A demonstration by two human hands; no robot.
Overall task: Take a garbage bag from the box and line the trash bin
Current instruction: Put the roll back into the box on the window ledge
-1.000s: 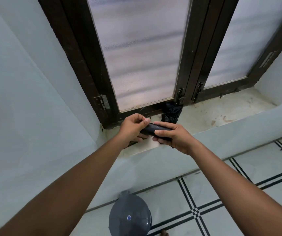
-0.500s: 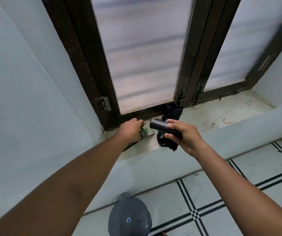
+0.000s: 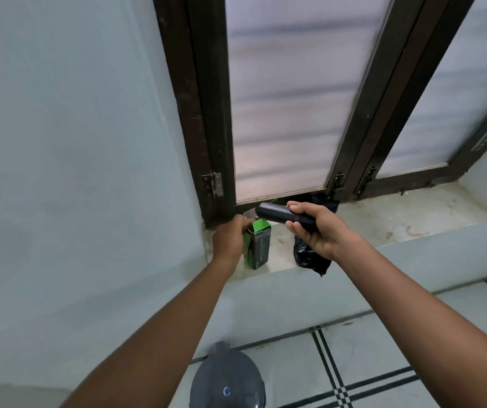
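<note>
A green and black garbage bag box (image 3: 259,245) stands upright on the window sill (image 3: 383,225), its top flap open. My left hand (image 3: 230,240) grips the box from the left side. My right hand (image 3: 316,231) holds a black roll of garbage bags (image 3: 277,214) just above and right of the box. A loose black bag (image 3: 307,257) hangs below my right hand, over the sill's front edge. The grey trash bin (image 3: 227,378), lid closed, stands on the floor below, by the wall.
Frosted window panes in a dark frame (image 3: 207,113) rise behind the sill. Another crumpled piece of black plastic (image 3: 324,201) lies against the frame. The pale wall (image 3: 74,172) is on the left. A tiled floor (image 3: 383,363) with black lines spreads to the right.
My right hand pulled the black roll out to the right and lifted it. My left hand stood the green box upright on the sill. The loose bag now hangs below the roll.
</note>
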